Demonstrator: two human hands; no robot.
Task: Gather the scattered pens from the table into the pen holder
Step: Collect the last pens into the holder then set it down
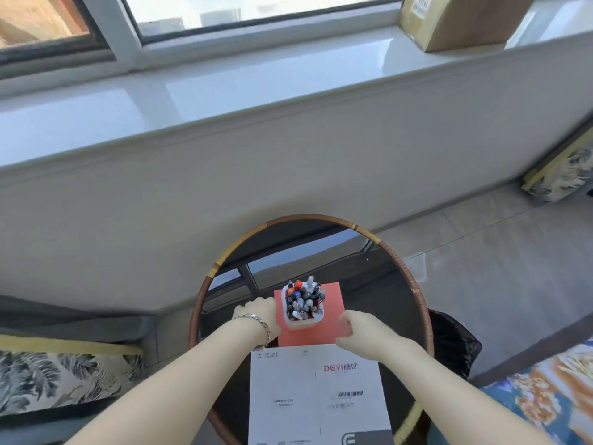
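The pen holder (303, 311), a small white square cup, is seen standing upright near the middle of the round table (414, 285), on a coral-red sheet (330, 303). It is packed with pens (301, 298), whose long axes are held roughly vertical, their capped ends pointed up towards the camera and fanned slightly towards the far side. Black, grey, white, red and blue caps are made out among them.

The left hand (258, 313) is placed just beside the holder's left wall, apparently touching it; its fingers are curled under and largely hidden, so whether they are pressed together cannot be told. A metal bracelet (256, 321) is worn on that wrist. The right hand (356, 332) is held near the holder's right side, apart from it, over the red sheet's near right corner; its fingers are loosely bent and blurred, and nothing is seen pinched in them.

Nearer the camera, a white printed box (316, 399) is laid on the table, overlapping the red sheet's near edge. The tabletop is dark and glossy, with the window (256, 14) mirrored in it, and is ringed by a rattan rim. Beyond it a pale wall and a white windowsill (224, 88) are seen, with a cardboard box (455, 20) at the sill's right. Patterned cushions (64, 377) are seen left and right, and a grey tiled floor (497, 268) to the right.
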